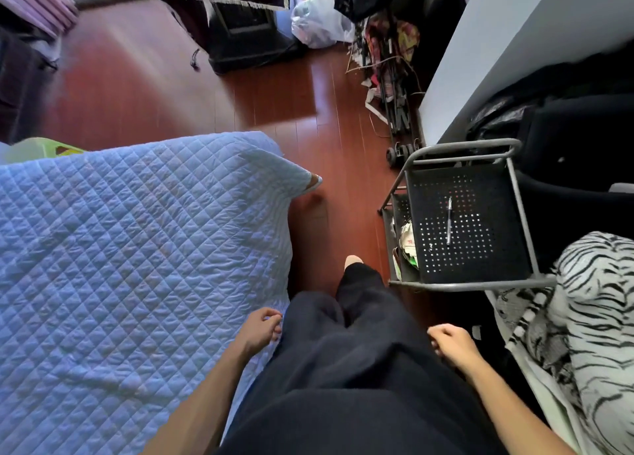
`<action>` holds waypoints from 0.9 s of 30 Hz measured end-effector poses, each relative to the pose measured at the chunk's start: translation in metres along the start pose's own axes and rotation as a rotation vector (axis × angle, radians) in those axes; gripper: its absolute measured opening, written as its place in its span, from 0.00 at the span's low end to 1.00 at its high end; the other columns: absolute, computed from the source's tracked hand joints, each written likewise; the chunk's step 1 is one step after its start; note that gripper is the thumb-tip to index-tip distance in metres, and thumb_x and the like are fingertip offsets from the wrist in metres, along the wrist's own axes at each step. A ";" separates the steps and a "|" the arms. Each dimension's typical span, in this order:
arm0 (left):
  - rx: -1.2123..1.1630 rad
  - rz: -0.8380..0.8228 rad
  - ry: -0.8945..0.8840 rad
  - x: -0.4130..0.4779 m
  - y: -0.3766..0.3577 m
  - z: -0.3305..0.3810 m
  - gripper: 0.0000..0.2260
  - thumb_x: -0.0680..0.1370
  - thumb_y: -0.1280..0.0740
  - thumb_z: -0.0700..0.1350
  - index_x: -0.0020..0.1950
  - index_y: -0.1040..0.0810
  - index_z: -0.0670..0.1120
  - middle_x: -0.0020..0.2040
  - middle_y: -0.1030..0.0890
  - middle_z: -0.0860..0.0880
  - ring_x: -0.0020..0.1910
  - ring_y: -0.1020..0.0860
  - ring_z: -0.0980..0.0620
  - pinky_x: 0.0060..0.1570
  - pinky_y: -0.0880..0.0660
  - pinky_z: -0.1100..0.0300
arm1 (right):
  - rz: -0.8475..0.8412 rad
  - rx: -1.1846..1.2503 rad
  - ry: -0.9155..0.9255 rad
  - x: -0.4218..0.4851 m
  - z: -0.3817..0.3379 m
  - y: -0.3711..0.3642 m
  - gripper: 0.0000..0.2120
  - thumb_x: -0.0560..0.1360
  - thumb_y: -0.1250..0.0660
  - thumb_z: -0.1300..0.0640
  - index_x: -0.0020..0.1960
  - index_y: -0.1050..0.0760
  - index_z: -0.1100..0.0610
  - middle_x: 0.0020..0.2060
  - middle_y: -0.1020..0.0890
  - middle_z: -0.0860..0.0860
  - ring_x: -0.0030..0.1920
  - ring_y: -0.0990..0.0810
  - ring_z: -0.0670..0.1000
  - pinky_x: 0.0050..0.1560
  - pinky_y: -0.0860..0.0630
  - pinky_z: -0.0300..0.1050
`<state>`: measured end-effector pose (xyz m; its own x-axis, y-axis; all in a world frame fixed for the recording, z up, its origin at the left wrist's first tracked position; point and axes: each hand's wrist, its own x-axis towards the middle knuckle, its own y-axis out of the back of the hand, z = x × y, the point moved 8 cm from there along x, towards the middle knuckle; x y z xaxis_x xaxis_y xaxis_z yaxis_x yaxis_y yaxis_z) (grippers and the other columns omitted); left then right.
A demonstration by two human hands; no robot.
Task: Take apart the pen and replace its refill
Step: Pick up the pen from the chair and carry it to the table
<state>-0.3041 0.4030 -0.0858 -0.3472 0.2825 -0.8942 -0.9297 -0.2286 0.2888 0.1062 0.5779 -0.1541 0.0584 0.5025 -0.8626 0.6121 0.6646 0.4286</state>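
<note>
We see the pen (449, 220) lying whole near the middle of the black perforated shelf (480, 262); any print on it is too small to read. Our left hand (259, 329) and right hand (453, 344) hang loosely curled and seemingly empty, well apart from it.

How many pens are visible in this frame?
1. A slim clear-and-black pen lies on the black perforated metal top shelf of the grey-framed cart, untouched by either hand. Others could be hidden in the surrounding clutter.

Pale blue diamond-quilted cover (137, 248), black perforated cart shelf (480, 259), reddish-brown floor (274, 97).
</note>
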 end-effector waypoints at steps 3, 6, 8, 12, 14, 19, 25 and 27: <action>0.041 0.015 0.044 0.007 0.010 0.007 0.09 0.85 0.40 0.38 0.59 0.23 0.35 0.35 0.26 0.45 0.29 0.30 0.51 0.27 0.33 0.63 | -0.019 0.009 0.081 0.017 -0.073 0.010 0.07 0.84 0.32 0.60 0.50 0.16 0.60 0.34 0.17 0.52 0.31 0.22 0.48 0.29 0.31 0.37; 0.156 0.031 0.055 0.008 0.021 0.014 0.10 0.84 0.40 0.39 0.59 0.21 0.35 0.38 0.23 0.44 0.31 0.29 0.52 0.26 0.32 0.66 | -0.019 0.045 0.156 0.027 -0.135 0.018 0.08 0.83 0.32 0.58 0.47 0.16 0.57 0.35 0.16 0.52 0.31 0.21 0.48 0.33 0.28 0.39; 0.200 0.022 0.057 0.010 0.030 0.024 0.11 0.84 0.40 0.38 0.60 0.21 0.34 0.41 0.22 0.42 0.31 0.28 0.52 0.27 0.32 0.67 | -0.019 0.077 0.188 0.030 -0.170 0.020 0.08 0.83 0.31 0.56 0.46 0.16 0.55 0.36 0.15 0.51 0.32 0.20 0.48 0.38 0.26 0.42; 0.261 0.002 0.053 0.024 0.049 0.052 0.10 0.84 0.39 0.38 0.58 0.21 0.35 0.44 0.22 0.41 0.32 0.28 0.53 0.28 0.32 0.68 | -0.023 0.150 0.208 0.038 -0.207 0.018 0.08 0.82 0.31 0.55 0.47 0.16 0.55 0.37 0.15 0.52 0.34 0.19 0.49 0.48 0.22 0.47; 0.270 -0.011 0.037 0.035 0.058 0.073 0.08 0.84 0.40 0.37 0.56 0.21 0.36 0.42 0.23 0.42 0.31 0.29 0.53 0.24 0.32 0.71 | -0.009 0.190 0.168 0.041 -0.208 0.017 0.07 0.82 0.31 0.56 0.48 0.16 0.56 0.37 0.15 0.52 0.35 0.20 0.49 0.47 0.21 0.47; 0.304 -0.075 -0.029 0.074 0.067 0.140 0.07 0.85 0.42 0.35 0.55 0.24 0.37 0.34 0.25 0.43 0.20 0.27 0.59 0.19 0.34 0.71 | 0.096 0.269 0.039 0.045 -0.190 0.014 0.07 0.83 0.32 0.59 0.50 0.16 0.57 0.37 0.15 0.53 0.35 0.20 0.50 0.40 0.25 0.43; 0.473 -0.138 -0.096 0.099 0.046 0.214 0.08 0.84 0.39 0.38 0.55 0.21 0.38 0.39 0.21 0.42 0.31 0.25 0.49 0.26 0.29 0.66 | 0.153 0.417 -0.101 0.031 -0.160 0.011 0.06 0.83 0.33 0.63 0.50 0.18 0.60 0.37 0.18 0.56 0.33 0.22 0.50 0.39 0.25 0.44; 0.527 -0.164 -0.115 0.105 0.034 0.233 0.08 0.84 0.39 0.39 0.55 0.20 0.39 0.40 0.20 0.43 0.31 0.24 0.50 0.28 0.28 0.64 | 0.172 0.473 -0.119 0.031 -0.154 0.015 0.07 0.83 0.33 0.64 0.47 0.20 0.60 0.36 0.18 0.55 0.34 0.22 0.52 0.44 0.25 0.46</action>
<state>-0.4011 0.6424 -0.0901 -0.1768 0.3815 -0.9073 -0.8980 0.3149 0.3074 -0.0049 0.6883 -0.1328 0.2621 0.4975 -0.8269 0.8738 0.2413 0.4221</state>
